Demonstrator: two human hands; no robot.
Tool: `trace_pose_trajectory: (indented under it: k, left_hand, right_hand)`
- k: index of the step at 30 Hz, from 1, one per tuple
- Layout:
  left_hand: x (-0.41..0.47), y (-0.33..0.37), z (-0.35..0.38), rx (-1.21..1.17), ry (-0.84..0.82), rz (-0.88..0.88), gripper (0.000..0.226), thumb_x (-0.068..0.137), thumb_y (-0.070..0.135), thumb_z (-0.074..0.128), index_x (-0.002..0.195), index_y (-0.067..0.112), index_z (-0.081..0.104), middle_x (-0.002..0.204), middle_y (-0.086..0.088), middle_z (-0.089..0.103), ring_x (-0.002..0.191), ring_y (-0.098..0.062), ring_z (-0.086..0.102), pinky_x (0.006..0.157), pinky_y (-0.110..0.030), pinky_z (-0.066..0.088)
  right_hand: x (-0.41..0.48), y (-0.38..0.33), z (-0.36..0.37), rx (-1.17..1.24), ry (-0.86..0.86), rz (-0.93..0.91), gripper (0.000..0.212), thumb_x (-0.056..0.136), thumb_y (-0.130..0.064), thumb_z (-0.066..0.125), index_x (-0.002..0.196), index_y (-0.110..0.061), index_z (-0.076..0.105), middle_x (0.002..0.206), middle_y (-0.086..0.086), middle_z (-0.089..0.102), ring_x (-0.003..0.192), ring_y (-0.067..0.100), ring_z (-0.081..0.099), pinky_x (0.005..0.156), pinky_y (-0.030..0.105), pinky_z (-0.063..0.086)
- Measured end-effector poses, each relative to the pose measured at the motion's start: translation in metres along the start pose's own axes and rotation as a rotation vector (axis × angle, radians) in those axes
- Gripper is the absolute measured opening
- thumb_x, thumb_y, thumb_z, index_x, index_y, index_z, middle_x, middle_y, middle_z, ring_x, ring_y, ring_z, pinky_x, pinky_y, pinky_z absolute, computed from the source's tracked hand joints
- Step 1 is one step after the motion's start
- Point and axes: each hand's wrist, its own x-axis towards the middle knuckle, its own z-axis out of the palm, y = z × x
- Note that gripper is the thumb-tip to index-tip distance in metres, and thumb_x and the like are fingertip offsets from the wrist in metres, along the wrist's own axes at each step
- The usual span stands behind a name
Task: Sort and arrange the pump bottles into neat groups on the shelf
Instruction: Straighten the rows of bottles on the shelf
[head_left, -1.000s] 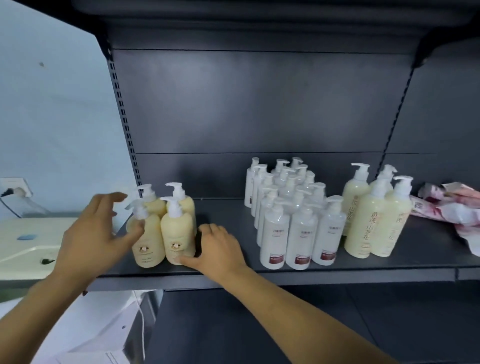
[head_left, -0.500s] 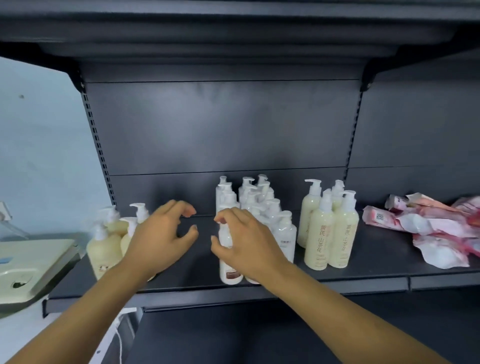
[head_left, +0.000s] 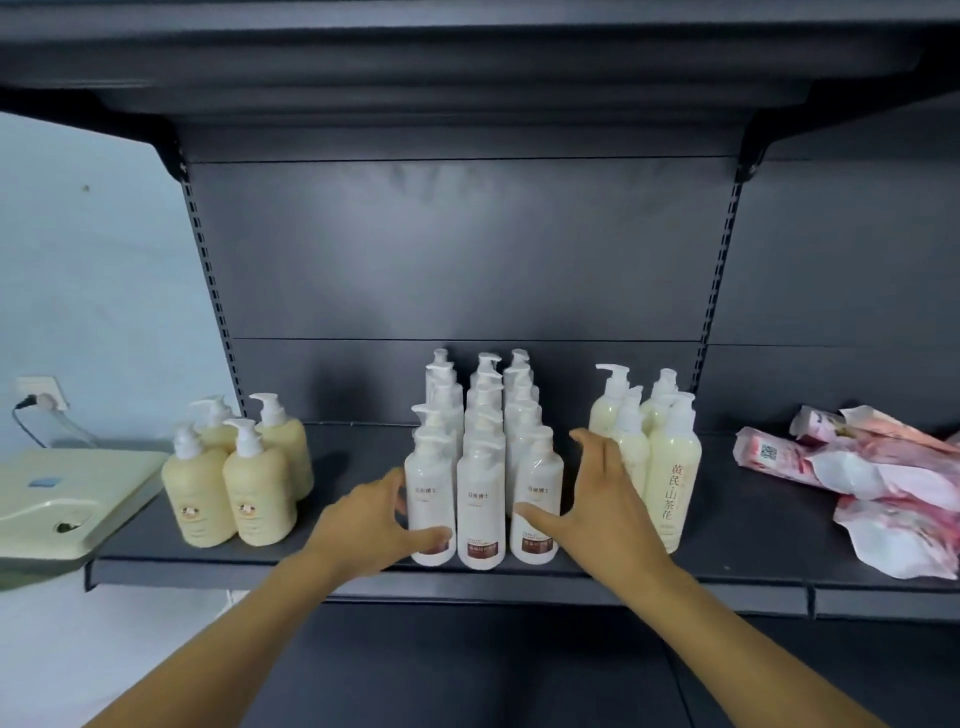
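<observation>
Plainly, risk is toppling: white pump bottles (head_left: 480, 467) stand tight-packed in rows at shelf (head_left: 727, 564) front edge, mid-span; uneven squeeze could, I judge, tip front ones off the lip; left hand (head_left: 363, 525) and right hand (head_left: 602, 499) — fingers spread, palms bracketing block's outer front bottles, thumbs touching, nothing gripped.

Three upright groups of pump bottles are seen on the dark shelf (head_left: 363, 566): squat cream bottles (head_left: 228, 488) at nine o'clock, white bottles (head_left: 480, 467) ranked in three rows at centre, tall pale-yellow bottles (head_left: 670, 467) at three o'clock.
</observation>
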Motion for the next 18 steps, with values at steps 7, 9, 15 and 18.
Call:
trace_pose_trajectory:
  k: [7, 9, 15, 18]
  left_hand:
    - [0.004, 0.001, 0.017, -0.131, 0.067, -0.048, 0.059, 0.063, 0.073, 0.075, 0.113, 0.045, 0.063, 0.097, 0.028, 0.072, 0.089, 0.002, 0.068, 0.083, -0.036, 0.060]
    - [0.001, 0.004, 0.020, -0.138, 0.062, -0.033, 0.064, 0.060, 0.076, 0.075, 0.115, 0.046, 0.059, 0.102, 0.029, 0.070, 0.094, 0.002, 0.067, 0.084, -0.035, 0.059]
    - [0.006, 0.007, 0.030, -0.222, 0.116, -0.051, 0.066, 0.054, 0.080, 0.080, 0.104, 0.041, 0.063, 0.097, 0.022, 0.073, 0.087, -0.002, 0.070, 0.077, -0.033, 0.061]
    - [0.011, 0.004, 0.032, -0.249, 0.112, -0.057, 0.058, 0.055, 0.074, 0.084, 0.096, 0.038, 0.063, 0.088, 0.019, 0.075, 0.080, -0.002, 0.073, 0.074, -0.036, 0.062]
  right_hand:
    - [0.001, 0.002, 0.037, 0.176, -0.106, 0.089, 0.112, 0.065, -0.063, 0.092, 0.149, -0.020, 0.031, 0.139, -0.004, 0.053, 0.127, 0.017, 0.057, 0.098, 0.030, 0.049]
    - [0.001, -0.002, 0.040, 0.199, -0.077, 0.095, 0.112, 0.063, -0.063, 0.093, 0.147, -0.018, 0.033, 0.139, -0.004, 0.052, 0.124, 0.018, 0.058, 0.095, 0.029, 0.049]
    - [0.002, -0.001, 0.047, 0.213, -0.026, 0.101, 0.103, 0.065, -0.064, 0.091, 0.140, -0.019, 0.037, 0.133, -0.004, 0.057, 0.117, 0.020, 0.063, 0.089, 0.035, 0.055]
    - [0.003, -0.002, 0.050, 0.212, -0.018, 0.103, 0.104, 0.064, -0.066, 0.090, 0.141, -0.020, 0.037, 0.134, -0.004, 0.058, 0.118, 0.020, 0.063, 0.092, 0.038, 0.056]
